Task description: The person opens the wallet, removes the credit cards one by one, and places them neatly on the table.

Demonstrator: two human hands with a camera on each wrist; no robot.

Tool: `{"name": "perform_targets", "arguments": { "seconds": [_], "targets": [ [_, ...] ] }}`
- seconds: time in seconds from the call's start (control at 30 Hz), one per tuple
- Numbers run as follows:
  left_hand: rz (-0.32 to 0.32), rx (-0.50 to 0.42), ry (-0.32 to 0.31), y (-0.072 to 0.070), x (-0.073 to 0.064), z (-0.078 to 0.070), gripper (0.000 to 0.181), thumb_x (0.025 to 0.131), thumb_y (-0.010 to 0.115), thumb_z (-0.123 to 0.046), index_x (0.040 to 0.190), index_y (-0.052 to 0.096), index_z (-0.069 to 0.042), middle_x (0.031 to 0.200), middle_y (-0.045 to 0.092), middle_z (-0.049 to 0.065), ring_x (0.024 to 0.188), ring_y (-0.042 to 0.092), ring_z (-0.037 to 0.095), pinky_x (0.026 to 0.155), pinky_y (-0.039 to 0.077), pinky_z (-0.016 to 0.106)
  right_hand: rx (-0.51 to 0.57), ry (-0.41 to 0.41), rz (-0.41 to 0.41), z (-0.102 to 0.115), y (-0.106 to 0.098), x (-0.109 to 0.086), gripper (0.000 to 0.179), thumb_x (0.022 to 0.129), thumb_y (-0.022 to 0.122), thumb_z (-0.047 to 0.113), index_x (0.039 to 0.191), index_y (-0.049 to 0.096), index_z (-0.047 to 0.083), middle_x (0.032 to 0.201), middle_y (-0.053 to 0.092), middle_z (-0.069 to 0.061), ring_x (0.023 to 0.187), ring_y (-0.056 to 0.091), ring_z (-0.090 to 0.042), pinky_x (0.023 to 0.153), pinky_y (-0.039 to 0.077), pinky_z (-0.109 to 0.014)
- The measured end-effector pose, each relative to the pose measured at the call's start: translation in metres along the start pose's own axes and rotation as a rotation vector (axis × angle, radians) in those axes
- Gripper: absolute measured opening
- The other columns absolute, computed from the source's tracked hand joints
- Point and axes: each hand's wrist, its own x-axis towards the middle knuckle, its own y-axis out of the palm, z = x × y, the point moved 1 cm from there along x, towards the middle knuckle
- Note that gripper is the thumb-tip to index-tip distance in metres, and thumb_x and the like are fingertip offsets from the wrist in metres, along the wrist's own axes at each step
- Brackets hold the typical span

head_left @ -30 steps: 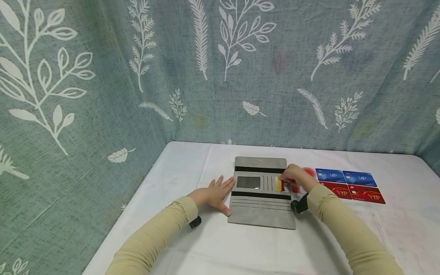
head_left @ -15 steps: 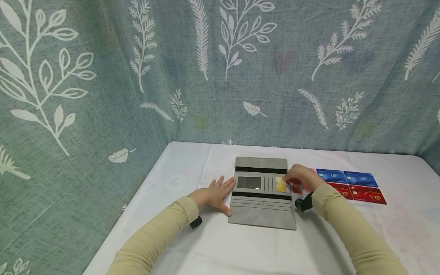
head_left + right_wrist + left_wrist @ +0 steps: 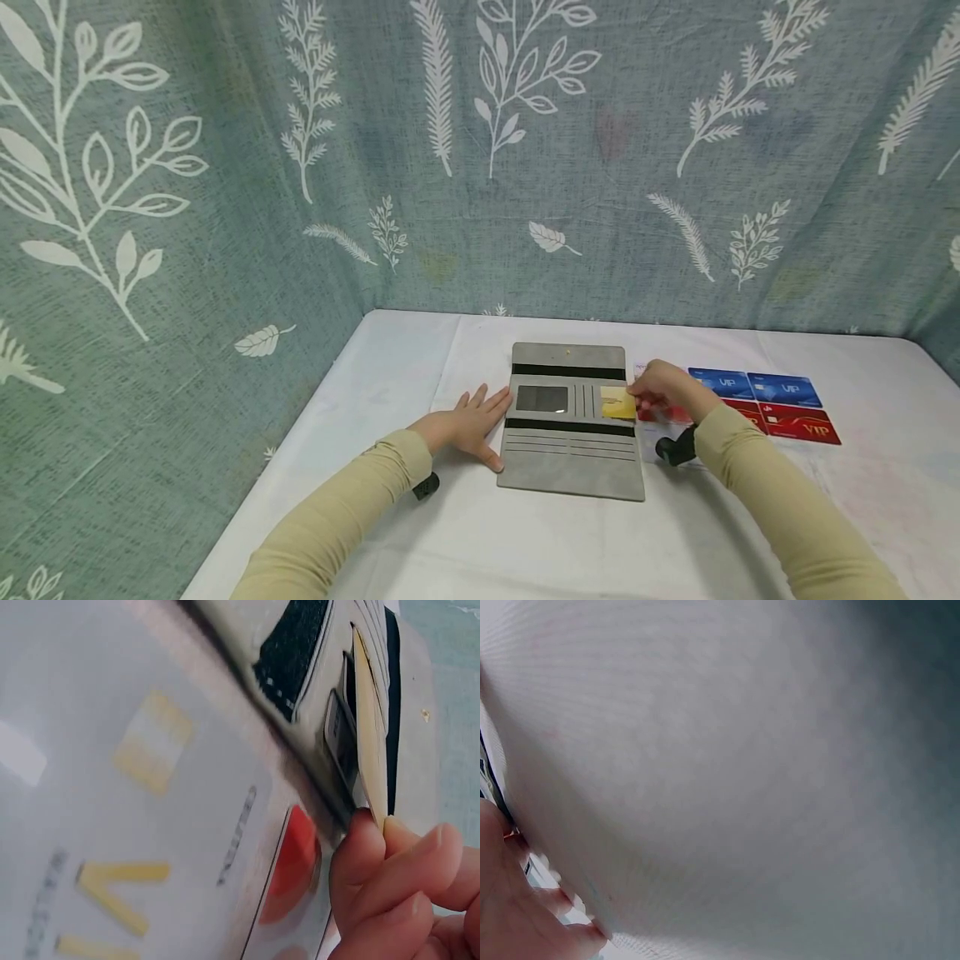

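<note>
An unfolded grey wallet lies flat on the table, with slots and a dark window. My left hand rests beside its left edge, fingers spread, fingertips and thumb at the edge. At the wallet's right side my right hand pinches the outer edge of a yellow card between thumb and fingers. In the right wrist view the yellow card stands partly out of a slot, tilted up, with a darker card in the wallet beside it. The left wrist view shows mostly blurred white cloth and part of the left hand.
Right of the wallet lie blue VIP cards and red VIP cards in rows. A pale card with gold lettering lies close to the right wrist camera. A patterned curtain stands behind the white table.
My right hand has shifted to the right, and more of the yellow card shows outside its slot. The left hand and wallet stay in place.
</note>
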Motion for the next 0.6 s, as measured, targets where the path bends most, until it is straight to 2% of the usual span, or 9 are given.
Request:
{"name": "perform_targets", "arguments": {
  "seconds": [0.2,0.43,0.6],
  "targets": [
    [-0.002,0.005,0.0,0.0,0.0,0.0,0.116,0.067,0.068,-0.06,0.148,0.001,-0.012,0.155,-0.006,0.002,0.14,-0.007,0.034,0.111,0.003,0.052,0.038,0.014,-0.032,-0.006,-0.005,-0.004,0.024,0.091,0.055,0.013,0.098,0.055,-0.009,0.053,0.051,0.002,0.046,0.046,-0.004,0.05,0.042,-0.017],
    [-0.004,0.006,0.007,0.0,0.001,0.001,0.115,0.068,0.068,-0.06,0.148,0.002,-0.011,0.155,-0.006,0.002,0.14,-0.006,0.035,0.111,0.003,0.053,0.161,0.05,-0.075,-0.016,-0.01,-0.007,0.028,0.092,0.053,0.011,0.109,0.041,-0.007,0.065,0.052,-0.003,0.052,0.049,-0.01,0.055,0.045,-0.017],
    [-0.005,-0.002,0.004,0.0,0.0,0.0,0.116,0.067,0.068,-0.06,0.148,0.002,-0.012,0.155,-0.005,0.002,0.14,-0.006,0.035,0.111,0.003,0.053,0.154,0.057,-0.106,-0.022,-0.015,-0.011,0.031,0.092,0.053,0.011,0.114,0.042,-0.008,0.069,0.053,-0.006,0.055,0.05,-0.012,0.057,0.047,-0.018]
  ]
}}
